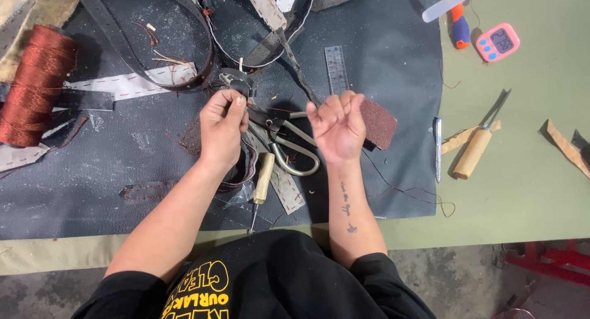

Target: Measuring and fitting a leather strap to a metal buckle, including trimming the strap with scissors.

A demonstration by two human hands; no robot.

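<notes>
The dark leather strap [236,82] with its metal buckle sits just above the centre of the dark mat [381,55], pinched at its buckle end by the left hand [222,129], whose fingers are closed together on it. From there the strap loops away toward 11 o'clock across the mat. The right hand [338,127], at 3 o'clock from the left hand and apart from it, is curled into a loose fist with the palm turned up; a thin dark thread [297,67] runs from it toward 12 o'clock, though whether the fingers actually clamp the thread cannot be told.

Between the two hands, lying on the mat, are large metal shears [294,148], handles pointing toward 5 o'clock. Just at 6 o'clock of the left hand lies a wooden-handled awl [263,182], tip pointing down. Touching the right hand at 3 o'clock is a reddish-brown sanding block [378,122]. A steel ruler [337,68] lies at 12 o'clock of the right hand.

Far out at 9 o'clock a spool of rust-red thread [34,85] rests on the mat's edge. Off the mat, on the green worktop [522,190], a silver pen [437,148] lies at 3 o'clock, then a wooden-handled knife [476,148] beyond it, and a pink digital timer [498,42] at 2 o'clock.
</notes>
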